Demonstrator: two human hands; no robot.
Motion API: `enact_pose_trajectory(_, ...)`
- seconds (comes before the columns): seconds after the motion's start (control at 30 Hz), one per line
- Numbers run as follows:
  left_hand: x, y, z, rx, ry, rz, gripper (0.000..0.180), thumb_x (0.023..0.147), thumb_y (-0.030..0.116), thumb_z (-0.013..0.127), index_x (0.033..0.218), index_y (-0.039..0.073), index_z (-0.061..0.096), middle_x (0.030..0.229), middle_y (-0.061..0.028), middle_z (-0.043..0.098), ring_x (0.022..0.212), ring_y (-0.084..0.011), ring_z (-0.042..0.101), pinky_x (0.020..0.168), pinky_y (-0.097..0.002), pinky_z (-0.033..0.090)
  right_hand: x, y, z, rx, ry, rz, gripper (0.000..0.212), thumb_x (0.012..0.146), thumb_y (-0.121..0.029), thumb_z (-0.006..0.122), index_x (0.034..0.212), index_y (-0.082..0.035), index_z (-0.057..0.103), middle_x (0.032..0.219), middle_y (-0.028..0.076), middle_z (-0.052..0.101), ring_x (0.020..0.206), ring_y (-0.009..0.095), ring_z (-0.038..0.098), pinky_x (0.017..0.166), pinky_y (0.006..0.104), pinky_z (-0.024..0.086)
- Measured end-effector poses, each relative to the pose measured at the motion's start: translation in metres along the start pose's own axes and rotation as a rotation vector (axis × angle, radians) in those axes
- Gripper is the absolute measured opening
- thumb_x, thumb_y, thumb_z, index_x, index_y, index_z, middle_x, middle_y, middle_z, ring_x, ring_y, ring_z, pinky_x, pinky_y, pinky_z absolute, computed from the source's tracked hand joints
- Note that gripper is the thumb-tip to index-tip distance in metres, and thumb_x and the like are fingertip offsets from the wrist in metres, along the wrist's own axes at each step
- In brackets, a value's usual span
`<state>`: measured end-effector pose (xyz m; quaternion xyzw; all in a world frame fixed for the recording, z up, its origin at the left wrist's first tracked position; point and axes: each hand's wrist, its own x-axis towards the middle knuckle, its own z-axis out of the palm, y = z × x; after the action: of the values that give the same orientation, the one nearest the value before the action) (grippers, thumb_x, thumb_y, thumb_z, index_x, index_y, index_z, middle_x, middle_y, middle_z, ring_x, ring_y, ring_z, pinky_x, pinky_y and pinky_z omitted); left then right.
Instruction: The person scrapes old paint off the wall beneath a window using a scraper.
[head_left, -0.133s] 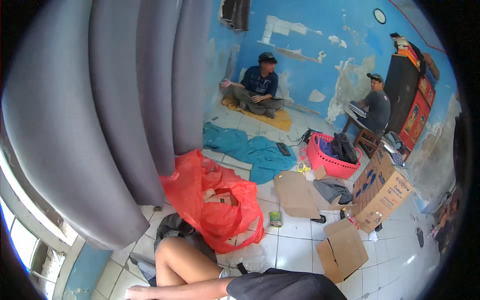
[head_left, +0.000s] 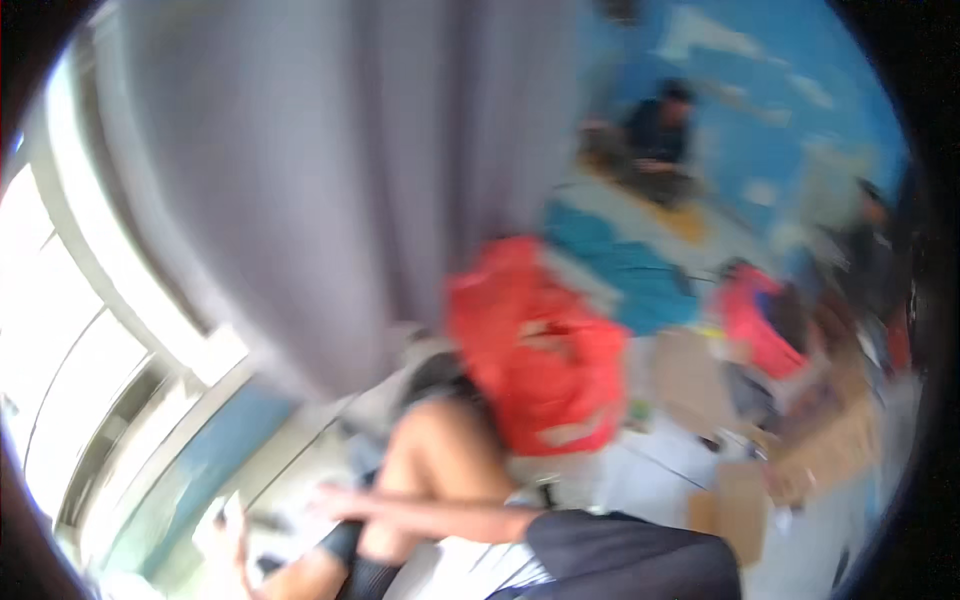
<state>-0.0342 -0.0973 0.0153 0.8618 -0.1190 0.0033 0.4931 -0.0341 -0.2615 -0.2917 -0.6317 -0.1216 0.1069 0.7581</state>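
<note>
Motion blurs the whole head view. My right hand (head_left: 335,502) reaches leftward across my bent leg from a dark sleeve; its fingers are smeared, so their closure cannot be made out. At the lower left, my left hand (head_left: 228,525) shows beside the pale floor near the window wall, too blurred to tell whether it holds anything. A dark crumpled bag or cloth (head_left: 440,385) lies behind my knee. Beyond it a large red plastic bag (head_left: 535,370) spreads on the floor, apart from both hands.
A grey curtain (head_left: 330,180) hangs on the left beside a bright window (head_left: 60,310). Teal cloth (head_left: 640,280), flattened cardboard (head_left: 690,380), a pink basket (head_left: 750,325) and a large carton (head_left: 835,435) lie rightward. One person (head_left: 660,130) sits at the far wall, another (head_left: 870,245) farther right.
The view has swung left, so the room's contents sit farther right in it. My left hand has come into sight at the lower left, and my right hand now shows more fully.
</note>
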Motion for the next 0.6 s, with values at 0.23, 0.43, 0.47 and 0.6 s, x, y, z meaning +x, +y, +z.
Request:
enact_pose_trajectory(0.23, -0.008, -0.092, 0.011, 0.412, -0.16, -0.025, 0.033, 0.08, 0.031, 0.076, 0.067, 0.003, 0.066, 0.061, -0.0157, 0.064, 0.057, -0.0283, 0.065, 0.062, -0.0374, 0.052, -0.029, -0.13, 0.015, -0.951, -0.124, -0.049, 0.031, 0.088, -0.035, 0.069, 0.094, -0.004, 0.067, 0.082, 0.021, 0.067, 0.078, 0.039, 0.065, 0.07, 0.0468, 0.052)
enact_pose_trajectory(0.43, -0.02, -0.098, -0.015, 0.483, -0.1, -0.065, 0.039, 0.074, 0.043, 0.079, 0.07, 0.005, 0.069, 0.07, -0.0178, 0.068, 0.068, -0.0343, 0.068, 0.068, -0.0417, 0.054, -0.022, -0.126, 0.027, -0.888, -0.13, -0.053, 0.027, 0.086, -0.03, 0.07, 0.092, -0.004, 0.067, 0.083, 0.02, 0.067, 0.08, 0.04, 0.065, 0.071, 0.0476, 0.051)
enact_pose_trajectory(0.47, -0.023, -0.092, -0.014, 0.526, -0.054, -0.045, 0.043, 0.073, 0.048, 0.078, 0.073, 0.006, 0.071, 0.073, -0.0185, 0.069, 0.073, -0.0361, 0.068, 0.071, -0.0433, 0.055, -0.029, -0.126, 0.031, -0.88, -0.12, -0.105, 0.026, 0.086, -0.03, 0.07, 0.092, -0.004, 0.067, 0.083, 0.02, 0.067, 0.08, 0.04, 0.065, 0.071, 0.0477, 0.051)
enact_pose_trajectory(0.6, -0.016, -0.083, -0.01, 0.345, 0.018, -0.037, 0.042, 0.079, 0.042, 0.078, 0.071, 0.002, 0.066, 0.065, -0.0167, 0.065, 0.061, -0.0277, 0.065, 0.064, -0.0392, 0.052, -0.025, -0.142, 0.024, -0.939, -0.131, 0.031, 0.031, 0.086, -0.034, 0.07, 0.095, -0.005, 0.069, 0.087, 0.019, 0.07, 0.087, 0.039, 0.067, 0.077, 0.0475, 0.053)
